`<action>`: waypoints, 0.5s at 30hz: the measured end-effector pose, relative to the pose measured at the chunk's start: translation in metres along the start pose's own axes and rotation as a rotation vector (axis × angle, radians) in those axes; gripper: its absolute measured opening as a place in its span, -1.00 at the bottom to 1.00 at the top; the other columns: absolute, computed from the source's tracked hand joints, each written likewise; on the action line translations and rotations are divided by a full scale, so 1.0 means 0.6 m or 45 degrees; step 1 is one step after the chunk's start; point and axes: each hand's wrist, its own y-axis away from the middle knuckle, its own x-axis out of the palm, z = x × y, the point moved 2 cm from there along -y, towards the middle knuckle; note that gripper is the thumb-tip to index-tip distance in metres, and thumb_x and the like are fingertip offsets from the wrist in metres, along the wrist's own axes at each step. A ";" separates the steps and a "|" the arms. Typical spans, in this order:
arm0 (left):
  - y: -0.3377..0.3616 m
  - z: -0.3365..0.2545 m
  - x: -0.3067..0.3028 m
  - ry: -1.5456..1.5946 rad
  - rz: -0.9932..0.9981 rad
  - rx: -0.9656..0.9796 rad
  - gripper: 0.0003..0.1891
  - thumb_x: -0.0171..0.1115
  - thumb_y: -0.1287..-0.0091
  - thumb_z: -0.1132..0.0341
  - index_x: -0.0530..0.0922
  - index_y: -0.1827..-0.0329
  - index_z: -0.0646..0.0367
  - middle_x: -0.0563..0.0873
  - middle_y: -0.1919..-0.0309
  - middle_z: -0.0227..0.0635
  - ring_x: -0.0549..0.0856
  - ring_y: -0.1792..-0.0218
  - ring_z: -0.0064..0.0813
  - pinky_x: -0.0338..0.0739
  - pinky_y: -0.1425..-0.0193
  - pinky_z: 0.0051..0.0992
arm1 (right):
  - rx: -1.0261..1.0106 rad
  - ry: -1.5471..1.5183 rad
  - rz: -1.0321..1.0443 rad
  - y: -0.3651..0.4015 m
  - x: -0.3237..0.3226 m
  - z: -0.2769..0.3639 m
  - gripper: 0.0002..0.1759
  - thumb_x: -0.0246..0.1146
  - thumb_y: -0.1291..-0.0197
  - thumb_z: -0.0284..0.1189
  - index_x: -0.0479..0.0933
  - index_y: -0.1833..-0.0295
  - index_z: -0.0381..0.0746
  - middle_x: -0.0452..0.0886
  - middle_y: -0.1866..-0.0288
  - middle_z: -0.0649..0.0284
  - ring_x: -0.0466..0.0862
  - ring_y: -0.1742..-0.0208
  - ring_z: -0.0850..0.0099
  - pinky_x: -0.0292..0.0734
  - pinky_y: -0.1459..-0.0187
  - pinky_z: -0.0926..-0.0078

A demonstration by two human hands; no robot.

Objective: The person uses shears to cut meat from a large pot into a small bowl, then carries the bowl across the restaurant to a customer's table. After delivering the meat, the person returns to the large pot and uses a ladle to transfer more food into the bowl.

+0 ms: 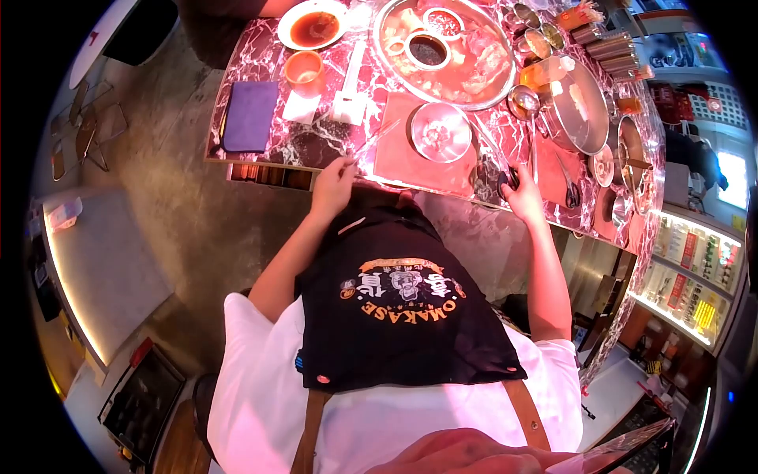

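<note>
At the table's front edge, my left hand (333,188) is closed round the near end of a thin metal utensil (377,138), perhaps tongs, that points toward a bowl. My right hand (523,196) grips the black-handled scissors (504,183), their blades pointing away to the upper left. Between the hands, a round metal bowl (440,133) with some pale food in it rests on a reddish-brown mat (388,164). Beyond it is a large round platter (382,59) bearing raw-looking food and two small sauce bowls.
A folded dark cloth (251,116), an orange cup (305,73) and a plate of brown sauce (316,30) are on the left. To the right stand a deep metal pot (602,118), a ladle (523,101), another pair of scissors (572,189) and several small metal bowls.
</note>
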 end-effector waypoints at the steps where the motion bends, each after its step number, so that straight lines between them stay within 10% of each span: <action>1: 0.005 0.018 0.001 0.008 0.002 0.009 -0.74 0.15 -0.41 0.25 0.62 0.01 0.25 0.72 0.37 -0.19 0.70 0.32 -0.42 0.53 0.19 -0.44 | -0.014 0.030 -0.022 -0.021 -0.006 0.003 -0.36 0.36 -0.04 -0.39 0.42 -0.29 -0.16 0.65 -0.03 -0.06 0.69 0.01 0.07 0.55 -0.05 0.22; 15: 0.025 -0.008 0.020 0.199 -0.137 -0.115 -0.78 0.19 -0.40 0.32 0.64 0.03 0.27 0.67 0.45 -0.33 0.60 0.40 -0.59 0.48 0.26 -0.55 | -0.089 0.972 0.285 -0.386 -0.023 0.119 -0.44 0.31 0.01 -0.22 0.49 -0.17 -0.11 0.68 -0.02 -0.03 0.68 -0.08 0.06 0.55 -0.12 0.12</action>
